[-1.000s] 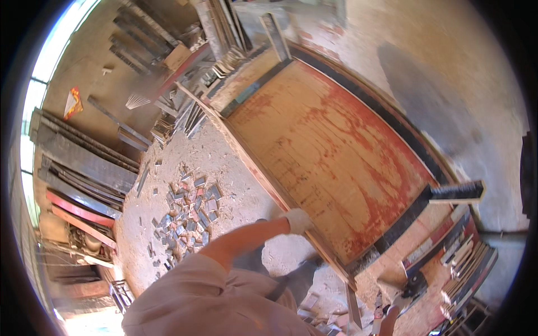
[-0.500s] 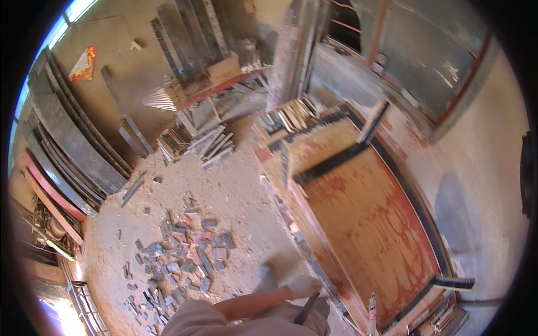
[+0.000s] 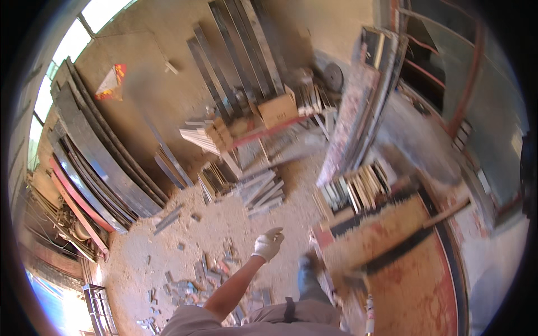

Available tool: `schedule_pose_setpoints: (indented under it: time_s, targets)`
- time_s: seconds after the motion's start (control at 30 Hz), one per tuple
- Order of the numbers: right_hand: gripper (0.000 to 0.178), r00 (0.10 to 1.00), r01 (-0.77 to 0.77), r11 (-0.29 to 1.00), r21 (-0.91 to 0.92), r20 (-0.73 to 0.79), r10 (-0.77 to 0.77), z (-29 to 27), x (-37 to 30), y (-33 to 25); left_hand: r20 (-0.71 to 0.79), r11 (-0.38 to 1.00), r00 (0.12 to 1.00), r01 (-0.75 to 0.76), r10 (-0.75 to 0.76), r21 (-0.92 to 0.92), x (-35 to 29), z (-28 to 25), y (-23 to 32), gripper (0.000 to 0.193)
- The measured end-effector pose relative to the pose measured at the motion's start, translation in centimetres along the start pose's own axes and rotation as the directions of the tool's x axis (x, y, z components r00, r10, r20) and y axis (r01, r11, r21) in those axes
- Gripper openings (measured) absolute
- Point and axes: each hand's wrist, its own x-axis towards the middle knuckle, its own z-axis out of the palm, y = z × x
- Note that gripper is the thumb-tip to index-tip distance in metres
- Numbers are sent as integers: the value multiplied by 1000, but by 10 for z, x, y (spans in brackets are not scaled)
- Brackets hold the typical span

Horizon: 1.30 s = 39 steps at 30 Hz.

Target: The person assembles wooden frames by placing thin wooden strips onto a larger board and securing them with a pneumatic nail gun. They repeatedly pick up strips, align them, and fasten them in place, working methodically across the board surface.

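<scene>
My left hand (image 3: 269, 245), in a white glove, is stretched forward over the dusty floor. Its fingers point away to the right, and nothing shows in them. My right hand is out of view. Beyond the left hand lies a stack of pale strips (image 3: 263, 193) on the floor. Right of the hand is a worktable with a brown, red-stained board top (image 3: 403, 280) and dark edges. Short wood strips (image 3: 364, 187) are bundled at the table's far end. A dark strap (image 3: 289, 309) hangs at my waist.
Small dark offcuts (image 3: 210, 274) litter the floor below my left arm. Long curved boards (image 3: 103, 151) lean on the left wall. A low bench with a cardboard box (image 3: 277, 110) stands at the back. Tall planks (image 3: 358, 112) lean at the back right.
My left hand has moved from close by my body and the table's near side to forward over the floor. The view has swung, bringing more of the back wall and bench into sight.
</scene>
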Motion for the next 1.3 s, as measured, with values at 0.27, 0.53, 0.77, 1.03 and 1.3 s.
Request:
schedule_pose_setpoints:
  time_s: [0.27,0.53,0.77,1.03,1.3]
  targets:
    - [30,916,278,961,4,299,-266,70,166,-242,-405,962,912,166,-66,217,308,-143,-25,48]
    - [31,874,328,944,50,365,-322,140,314,-407,-671,915,738,319,-75,248,656,-247,-40,68]
    - [32,995,82,996,-46,58,-79,113,444,-503,-628,900,728,425,-275,99,922,-288,-20,99]
    - [34,979,-111,993,-39,-176,102,83,495,-569,-648,856,683,509,-338,90,1089,-309,-27,125]
    - [35,969,-130,991,-12,-214,124,81,500,-595,-714,925,651,380,-257,13,1110,-334,-37,68]
